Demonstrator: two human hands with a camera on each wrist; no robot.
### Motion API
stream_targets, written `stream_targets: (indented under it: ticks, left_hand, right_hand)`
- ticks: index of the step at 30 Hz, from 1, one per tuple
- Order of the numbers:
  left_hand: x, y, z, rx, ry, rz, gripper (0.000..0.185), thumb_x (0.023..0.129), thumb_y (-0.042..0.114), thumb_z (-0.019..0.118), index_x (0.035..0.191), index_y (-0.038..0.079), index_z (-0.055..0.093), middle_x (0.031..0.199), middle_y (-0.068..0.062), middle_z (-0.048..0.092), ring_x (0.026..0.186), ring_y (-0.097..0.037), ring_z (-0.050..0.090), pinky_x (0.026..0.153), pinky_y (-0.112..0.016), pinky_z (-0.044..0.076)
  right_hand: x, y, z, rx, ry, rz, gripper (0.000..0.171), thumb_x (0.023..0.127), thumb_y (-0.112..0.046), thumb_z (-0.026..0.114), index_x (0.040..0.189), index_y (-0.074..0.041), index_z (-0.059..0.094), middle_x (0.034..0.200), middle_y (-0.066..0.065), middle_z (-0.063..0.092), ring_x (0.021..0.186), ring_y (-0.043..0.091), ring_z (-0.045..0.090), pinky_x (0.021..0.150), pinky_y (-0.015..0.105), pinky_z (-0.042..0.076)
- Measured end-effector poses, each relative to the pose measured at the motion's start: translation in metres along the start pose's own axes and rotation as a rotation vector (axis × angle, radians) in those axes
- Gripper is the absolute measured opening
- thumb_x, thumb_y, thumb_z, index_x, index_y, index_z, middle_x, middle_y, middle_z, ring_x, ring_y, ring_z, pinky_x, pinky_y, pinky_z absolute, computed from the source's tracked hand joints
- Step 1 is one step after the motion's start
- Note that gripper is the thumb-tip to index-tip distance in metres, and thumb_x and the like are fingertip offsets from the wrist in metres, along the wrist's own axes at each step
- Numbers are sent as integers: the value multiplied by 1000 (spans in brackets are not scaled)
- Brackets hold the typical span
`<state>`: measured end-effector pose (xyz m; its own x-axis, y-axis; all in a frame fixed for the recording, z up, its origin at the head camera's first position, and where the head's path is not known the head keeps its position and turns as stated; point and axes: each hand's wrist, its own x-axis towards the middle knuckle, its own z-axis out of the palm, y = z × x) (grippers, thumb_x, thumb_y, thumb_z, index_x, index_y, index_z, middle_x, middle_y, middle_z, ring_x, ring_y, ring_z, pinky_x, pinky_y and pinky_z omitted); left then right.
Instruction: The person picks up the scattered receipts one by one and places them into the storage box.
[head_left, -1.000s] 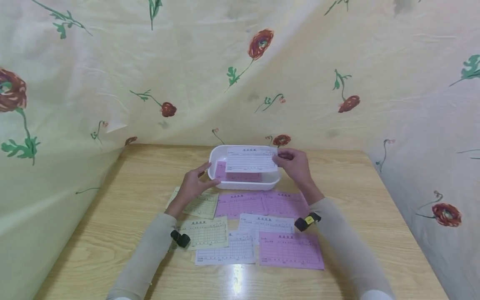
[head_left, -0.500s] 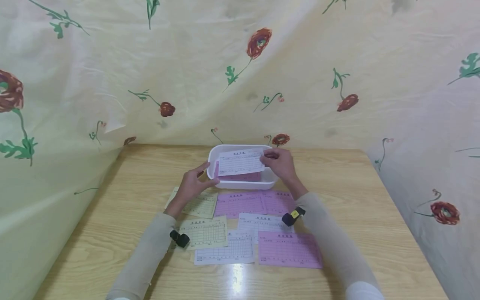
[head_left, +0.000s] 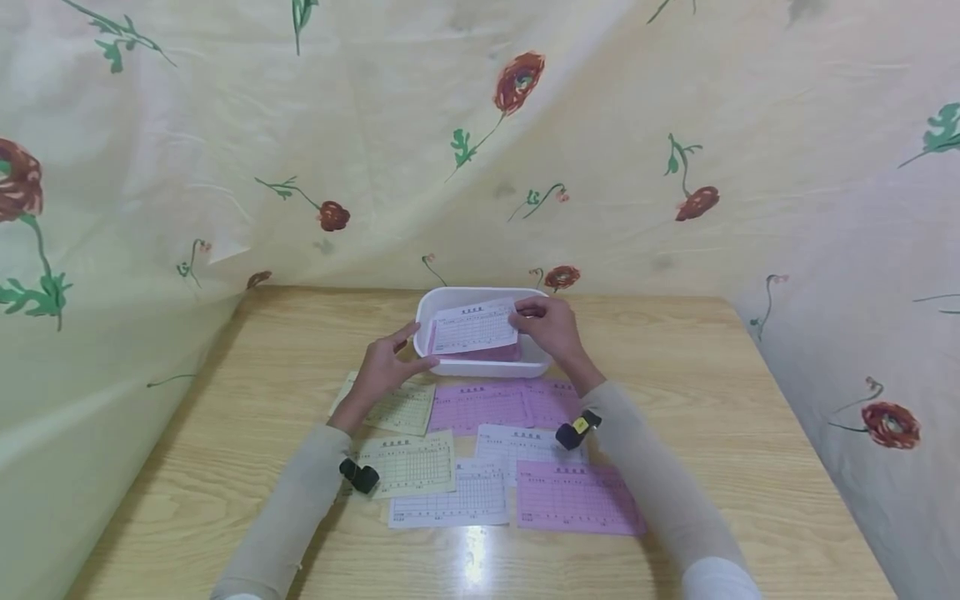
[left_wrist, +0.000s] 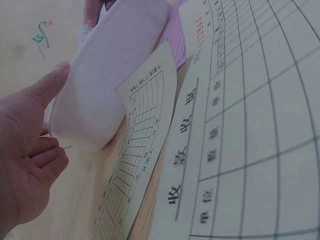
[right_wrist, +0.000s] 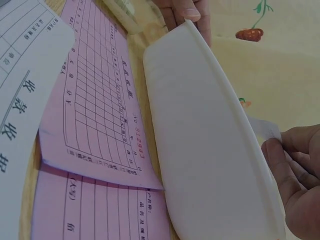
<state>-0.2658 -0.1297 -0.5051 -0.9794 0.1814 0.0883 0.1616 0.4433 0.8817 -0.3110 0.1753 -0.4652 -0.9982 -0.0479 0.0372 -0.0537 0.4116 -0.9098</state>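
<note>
The right hand (head_left: 551,327) pinches a white slip (head_left: 472,326) over the white tray (head_left: 480,367). The left hand (head_left: 386,367), fingers relaxed, touches the tray's left wall. The slip looks light and floppy, best held by an edge.

One head view from above, two wrist views low on the table

The head camera looks forward and down at the whole wooden table (head_left: 225,467), with the white tray (head_left: 423,312) at frame centre. The left wrist camera sits close to the tabletop, facing the tray's outer wall (left_wrist: 100,95) at upper left. The right wrist camera, equally near, sees the same wall (right_wrist: 200,150) filling its centre.
</note>
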Motion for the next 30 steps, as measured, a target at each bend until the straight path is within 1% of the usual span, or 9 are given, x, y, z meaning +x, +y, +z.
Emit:
stream_targets:
  ticks: [2, 7, 13, 17, 21, 23, 28, 30]
  left_hand:
    - [0, 0, 0, -4, -3, 1, 92, 80, 46, 87, 152, 6, 47, 162, -11, 37, 143, -41, 42, 114, -48, 45]
    - [1, 0, 0, -3, -4, 0, 93, 80, 46, 86, 152, 6, 46, 163, -11, 36, 144, -41, 42, 114, -48, 45]
    - [0, 1, 1, 2, -5, -13, 92, 80, 46, 86, 153, 6, 46, 163, -9, 36, 145, -40, 41, 115, -48, 44]
    - [0, 2, 0, -1, -5, -5, 90, 81, 42, 87, 152, 5, 46, 163, -10, 36, 145, -40, 41, 116, -47, 44]
    - [-1, 2, 1, -5, -5, -6, 89, 81, 38, 87, 152, 4, 46, 163, -11, 35, 145, -39, 41, 116, -46, 43]
    - [-1, 1, 1, -5, -6, -10, 89, 81, 38, 87, 152, 5, 45, 163, -11, 35, 146, -38, 40, 116, -46, 43]
    - [-1, 2, 1, -4, -6, -15, 90, 81, 40, 87, 152, 6, 45, 163, -10, 35, 146, -38, 41, 116, -47, 43]
    - [-1, 2, 1, -6, -4, -11, 90, 81, 40, 87, 152, 5, 46, 163, -10, 36, 145, -39, 41, 115, -47, 44]
  right_hand:
    - [0, -2, 0, -13, -6, -11, 26, 92, -11, 76, 114, 3, 72, 110, 20, 74, 94, 31, 75, 85, 41, 64]
    - [2, -4, 2, -42, -21, -10, 27, 92, -13, 77, 114, 1, 73, 109, 18, 75, 93, 29, 75, 82, 37, 65]
    - [7, 1, 3, -99, -29, -13, 26, 92, -16, 77, 114, -2, 74, 108, 15, 76, 95, 27, 74, 82, 34, 64]
    - [8, 3, 2, -79, -29, -7, 26, 93, -16, 76, 114, -1, 74, 109, 16, 76, 93, 26, 75, 83, 33, 64]
    - [6, 0, -4, -50, -32, 20, 27, 94, -18, 75, 116, -2, 73, 109, 16, 76, 91, 25, 76, 86, 35, 63]
    - [5, -3, -9, -46, -35, 30, 28, 94, -20, 75, 116, -3, 73, 110, 15, 76, 92, 25, 76, 89, 38, 62]
    - [-4, -14, -24, -52, -47, -9, 29, 96, -20, 74, 119, -3, 72, 111, 16, 76, 93, 28, 76, 93, 47, 61]
    - [-8, -19, -31, -64, -44, -30, 29, 96, -21, 75, 119, -3, 72, 110, 16, 76, 93, 28, 76, 92, 47, 62]
